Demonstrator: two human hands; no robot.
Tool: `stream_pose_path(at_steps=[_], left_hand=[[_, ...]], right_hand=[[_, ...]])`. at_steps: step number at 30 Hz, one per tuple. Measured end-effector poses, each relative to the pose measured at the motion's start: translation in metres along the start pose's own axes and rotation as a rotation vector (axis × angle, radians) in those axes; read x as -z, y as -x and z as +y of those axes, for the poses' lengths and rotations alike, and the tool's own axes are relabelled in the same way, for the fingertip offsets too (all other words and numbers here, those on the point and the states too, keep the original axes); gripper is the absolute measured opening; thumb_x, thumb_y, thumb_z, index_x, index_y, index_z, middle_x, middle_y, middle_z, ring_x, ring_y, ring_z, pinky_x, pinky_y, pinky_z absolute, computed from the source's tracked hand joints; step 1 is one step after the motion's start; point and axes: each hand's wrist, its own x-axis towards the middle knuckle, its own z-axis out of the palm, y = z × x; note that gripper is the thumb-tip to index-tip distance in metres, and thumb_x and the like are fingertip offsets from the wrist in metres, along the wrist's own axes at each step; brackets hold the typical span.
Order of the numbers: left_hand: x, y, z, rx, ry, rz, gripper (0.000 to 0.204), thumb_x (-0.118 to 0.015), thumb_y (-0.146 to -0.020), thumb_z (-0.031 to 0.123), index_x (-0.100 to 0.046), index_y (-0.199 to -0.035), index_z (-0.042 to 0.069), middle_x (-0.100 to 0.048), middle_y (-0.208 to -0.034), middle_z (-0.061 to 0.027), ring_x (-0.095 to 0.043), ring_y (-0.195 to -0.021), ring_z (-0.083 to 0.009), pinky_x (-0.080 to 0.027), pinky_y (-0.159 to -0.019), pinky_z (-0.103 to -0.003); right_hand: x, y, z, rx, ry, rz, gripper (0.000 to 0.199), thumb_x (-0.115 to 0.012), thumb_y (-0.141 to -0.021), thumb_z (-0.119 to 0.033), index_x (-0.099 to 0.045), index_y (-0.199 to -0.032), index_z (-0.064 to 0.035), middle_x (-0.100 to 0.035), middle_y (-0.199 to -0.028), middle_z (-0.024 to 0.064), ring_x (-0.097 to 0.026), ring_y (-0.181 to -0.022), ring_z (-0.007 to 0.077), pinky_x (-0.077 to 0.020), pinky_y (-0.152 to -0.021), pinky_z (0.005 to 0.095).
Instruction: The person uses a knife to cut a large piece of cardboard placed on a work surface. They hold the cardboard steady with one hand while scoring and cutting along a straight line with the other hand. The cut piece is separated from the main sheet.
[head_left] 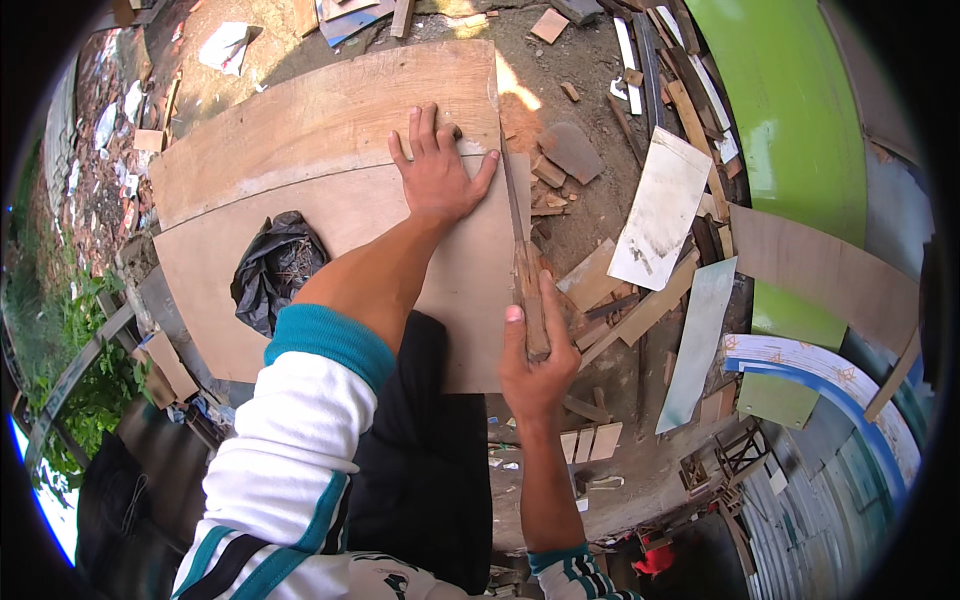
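Plywood sheets fill the middle of the frame: a pale plywood sheet (330,120) at upper centre and a second sheet (470,300) overlapping it below, both lying over ground strewn with offcuts. The left hand (440,175) is open, fingers spread, palm pressed flat on the upper sheet near its right edge. The right hand (535,365), at lower centre, is closed around the wooden handle of a hand saw (522,240), whose thin blade runs up along the right edge of the sheets and ends just beside the left thumb.

The likeliest trouble, as I judge it, is the blade jumping or wandering toward the left thumb, since the thumb lies right next to the cutting line. The sheets also seem to have little support beneath them, so they could flex or slide and pinch the blade. A crumpled black plastic bag (275,270) lies on the lower sheet, left of centre; it is well apart from the saw but could slip if the sheet shifts.

Wood scraps (555,175) crowd the ground just right of the blade and could catch the offcut as it drops. Further right lie a white board (660,210), a grey plank (700,330) and a green curved panel (790,110).
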Motion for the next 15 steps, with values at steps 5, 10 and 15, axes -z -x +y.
stream_pose_path(at_steps=[5, 10, 15], left_hand=[[0.001, 0.001, -0.004, -0.007, 0.032, 0.028, 0.065, -0.061, -0.090, 0.059, -0.049, -0.123, 0.004, -0.027, -0.156, -0.0181, -0.012, -0.153, -0.0332, -0.001, -0.118, -0.063], [-0.001, 0.001, -0.004, -0.011, 0.060, 0.037, 0.063, -0.062, -0.089, 0.058, -0.051, -0.121, 0.004, -0.026, -0.157, -0.0188, -0.013, -0.153, -0.0337, -0.002, -0.118, -0.064], [0.000, 0.000, -0.002, 0.026, 0.001, -0.014, 0.068, -0.057, -0.088, 0.062, -0.053, -0.125, 0.005, -0.025, -0.159, -0.0155, -0.007, -0.154, -0.0299, 0.000, -0.120, -0.063]], right_hand=[[-0.007, 0.002, -0.006, -0.019, 0.006, 0.016, 0.049, -0.067, -0.094, -0.010, -0.055, -0.139, 0.0054, -0.071, -0.114, 0.0248, -0.073, -0.101, 0.0265, -0.0569, -0.083, 0.0356], [-0.005, 0.003, -0.014, -0.146, -0.048, -0.025, 0.048, -0.065, -0.096, -0.011, -0.053, -0.139, 0.0072, -0.067, -0.124, 0.0237, -0.068, -0.110, 0.0250, -0.0524, -0.092, 0.0362], [-0.003, 0.004, -0.008, -0.080, -0.030, -0.016, 0.047, -0.063, -0.097, -0.011, -0.052, -0.139, 0.0093, -0.064, -0.130, 0.0248, -0.064, -0.116, 0.0260, -0.0502, -0.097, 0.0373]])
